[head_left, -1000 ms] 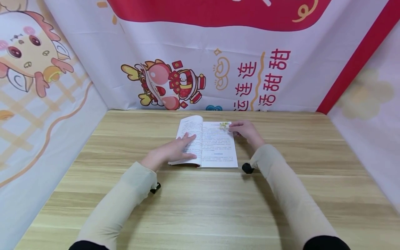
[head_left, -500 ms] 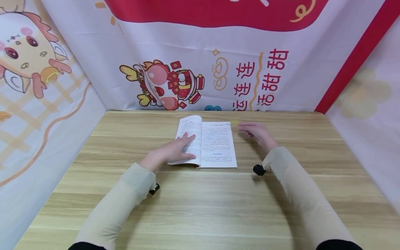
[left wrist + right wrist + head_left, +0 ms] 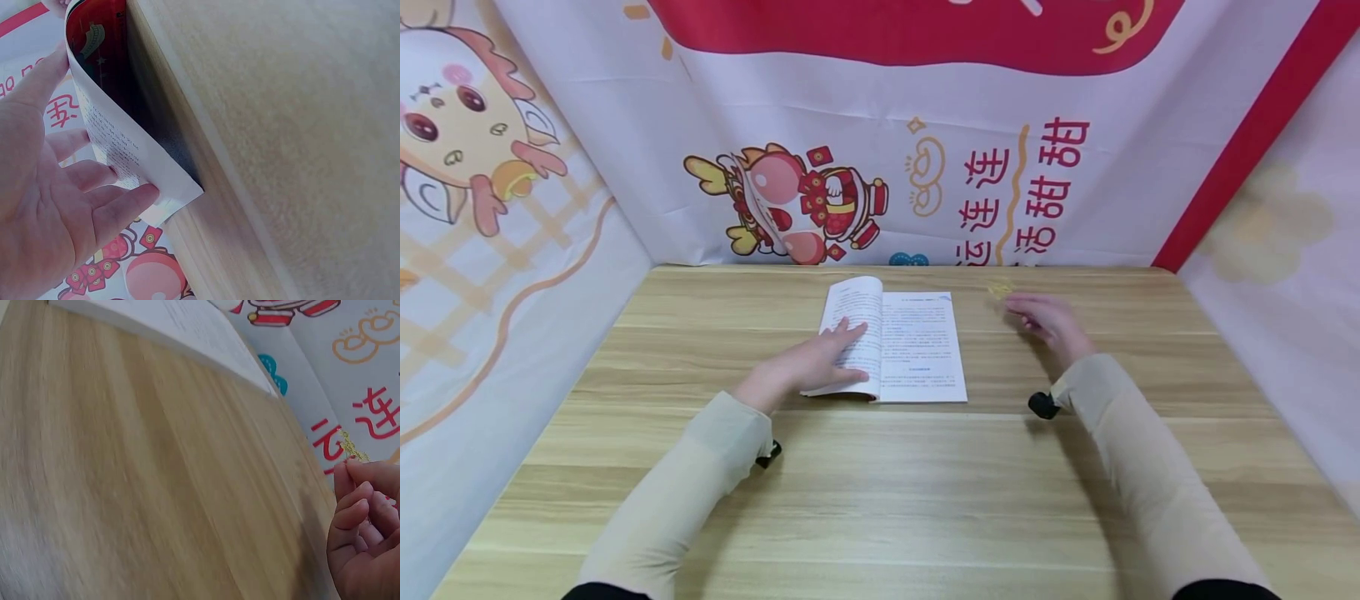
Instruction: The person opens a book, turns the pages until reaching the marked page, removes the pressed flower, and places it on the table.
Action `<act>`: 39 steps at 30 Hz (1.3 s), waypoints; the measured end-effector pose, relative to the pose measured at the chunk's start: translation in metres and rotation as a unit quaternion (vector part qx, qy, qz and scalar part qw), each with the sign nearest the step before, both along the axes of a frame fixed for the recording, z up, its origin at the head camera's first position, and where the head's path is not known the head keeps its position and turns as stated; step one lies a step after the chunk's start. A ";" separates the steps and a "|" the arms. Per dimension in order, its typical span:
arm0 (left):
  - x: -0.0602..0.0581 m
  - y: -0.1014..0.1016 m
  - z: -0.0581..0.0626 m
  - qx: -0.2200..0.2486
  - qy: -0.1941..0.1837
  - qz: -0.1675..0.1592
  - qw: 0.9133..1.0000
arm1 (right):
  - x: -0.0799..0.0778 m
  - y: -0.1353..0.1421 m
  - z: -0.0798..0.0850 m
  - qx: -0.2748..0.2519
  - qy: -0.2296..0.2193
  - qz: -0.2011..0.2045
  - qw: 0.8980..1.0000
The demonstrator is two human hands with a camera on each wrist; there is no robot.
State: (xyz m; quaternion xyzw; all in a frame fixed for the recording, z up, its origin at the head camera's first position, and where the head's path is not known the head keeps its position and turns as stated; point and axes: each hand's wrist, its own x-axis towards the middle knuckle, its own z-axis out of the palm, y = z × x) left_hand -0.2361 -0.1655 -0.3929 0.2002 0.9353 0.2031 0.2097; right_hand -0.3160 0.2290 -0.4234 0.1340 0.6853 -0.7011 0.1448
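An open book (image 3: 922,350) lies on the table, its left-hand pages curving upward. Spread over those pages, my left hand (image 3: 823,358) presses them with straight fingers; the left wrist view shows the same hand (image 3: 69,194) against the printed page (image 3: 115,147). To the right of the book, raised over the table, my right hand (image 3: 1048,321) pinches a small yellow sprig-like piece (image 3: 1000,288) between thumb and fingertips. Up close in the right wrist view, the lacy yellow sprig (image 3: 353,447) sticks out beyond the fingers; its lower end is hidden in the right hand (image 3: 369,525).
Wood-grain table (image 3: 880,492) surrounds the book. A white printed cloth (image 3: 850,108) with red lettering and cartoon figures hangs along the back edge. Further printed cloths stand at the left (image 3: 490,250) and right sides.
My right hand has carried the yellow sprig-like piece off the top of the right-hand page, rightward and away from the book. The left hand has stayed on the left-hand pages.
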 end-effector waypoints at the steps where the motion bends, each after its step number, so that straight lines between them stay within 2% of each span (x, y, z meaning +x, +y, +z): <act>1: 0.000 0.000 0.000 0.000 -0.001 0.000 1.000 | 0.000 0.003 -0.001 0.004 -0.002 -0.004 1.000; 6: 0.000 -0.001 -0.001 -0.001 -0.002 0.001 1.000 | 0.000 0.015 -0.006 0.025 0.005 -0.012 1.000; 11: 0.000 -0.001 -0.002 0.001 0.001 -0.001 1.000 | 0.000 0.020 -0.009 0.069 0.012 -0.023 0.997; 21: 0.000 -0.002 -0.002 -0.003 0.014 -0.006 1.000 | -0.004 0.019 -0.009 0.132 0.012 0.003 0.991; 27: 0.000 -0.001 -0.001 0.001 0.016 -0.006 1.000 | -0.006 0.020 -0.008 0.143 0.021 0.015 0.989; 34: 0.000 -0.001 -0.001 -0.003 0.017 -0.006 1.000 | -0.004 0.019 -0.006 0.121 0.022 0.022 0.992; 39: 0.001 -0.001 -0.002 -0.007 0.024 -0.003 1.000 | -0.003 0.018 -0.008 0.126 0.029 0.022 0.991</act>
